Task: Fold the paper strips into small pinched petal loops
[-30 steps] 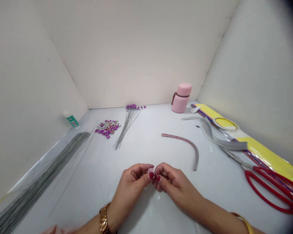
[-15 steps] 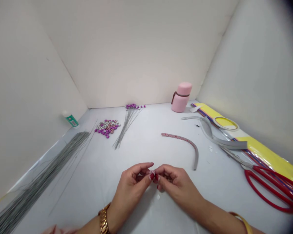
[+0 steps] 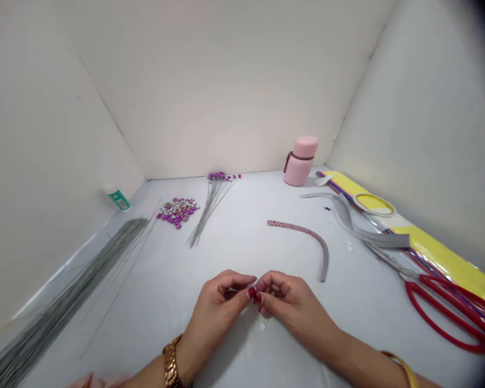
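Observation:
Near the front of the table, my left hand [image 3: 222, 302] and my right hand [image 3: 289, 302] meet at the fingertips. Both pinch a tiny pale-pink folded paper piece [image 3: 252, 286], mostly covered by the fingers and red-nailed thumbs. A small white scrap [image 3: 262, 326] lies just below them on the table. Beyond my right hand, a curved pink patterned paper strip [image 3: 303, 230] turns grey toward its near end. Further left is a pile of small purple, silver and pink folded pieces [image 3: 178, 211]. Beside that pile, thin wires [image 3: 210, 210] carry purple pieces at their far tips.
A thick bundle of grey wires [image 3: 76, 280] runs along the left, below a green-and-white bottle [image 3: 119, 198]. A pink flask [image 3: 299, 161] stands at the back. To the right lie silver strips [image 3: 382, 239], red-handled scissors [image 3: 448, 312], a tape roll [image 3: 374, 205] and yellow packets [image 3: 448, 253].
My fingertips have shifted slightly around the folded paper, and less of it shows between them. My right fingers have edged a little left. Everything on the table stays in place.

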Motion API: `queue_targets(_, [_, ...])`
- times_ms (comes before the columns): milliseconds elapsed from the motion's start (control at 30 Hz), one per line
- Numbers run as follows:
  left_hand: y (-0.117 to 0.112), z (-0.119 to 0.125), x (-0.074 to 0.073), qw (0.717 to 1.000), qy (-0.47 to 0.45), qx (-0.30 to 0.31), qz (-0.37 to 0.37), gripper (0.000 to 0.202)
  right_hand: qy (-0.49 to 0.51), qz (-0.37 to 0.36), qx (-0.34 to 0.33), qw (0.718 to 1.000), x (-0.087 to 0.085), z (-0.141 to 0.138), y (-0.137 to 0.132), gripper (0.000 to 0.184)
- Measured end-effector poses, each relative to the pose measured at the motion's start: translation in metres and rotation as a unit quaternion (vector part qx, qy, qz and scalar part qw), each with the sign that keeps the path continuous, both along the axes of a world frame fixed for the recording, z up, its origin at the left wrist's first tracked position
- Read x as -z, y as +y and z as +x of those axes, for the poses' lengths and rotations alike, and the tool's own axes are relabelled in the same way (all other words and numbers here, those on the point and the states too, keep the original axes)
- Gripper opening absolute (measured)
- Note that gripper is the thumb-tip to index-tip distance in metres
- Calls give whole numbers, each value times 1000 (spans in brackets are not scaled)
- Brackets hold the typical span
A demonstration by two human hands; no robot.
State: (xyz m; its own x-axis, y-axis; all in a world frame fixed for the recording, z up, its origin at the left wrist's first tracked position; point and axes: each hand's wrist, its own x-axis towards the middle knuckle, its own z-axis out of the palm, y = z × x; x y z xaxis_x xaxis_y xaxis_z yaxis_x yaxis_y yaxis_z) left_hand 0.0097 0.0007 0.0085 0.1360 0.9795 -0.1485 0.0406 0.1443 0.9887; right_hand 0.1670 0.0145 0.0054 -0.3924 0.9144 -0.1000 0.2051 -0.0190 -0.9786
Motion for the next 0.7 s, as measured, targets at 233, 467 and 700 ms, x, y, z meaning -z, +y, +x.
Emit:
queue_targets(233, [2, -3, -3, 998, -38, -6, -50, 20, -159, 232, -29, 959, -2, 8, 2, 14])
queue_targets(467, [-2, 2, -1, 971, -180, -5, -155, 27, -212, 297, -67, 928, 7, 8, 2, 18])
queue_targets(700, [-1, 3, -3, 993, -89, 14, -74, 17, -142, 230, -71, 960, 2, 8, 2, 14])
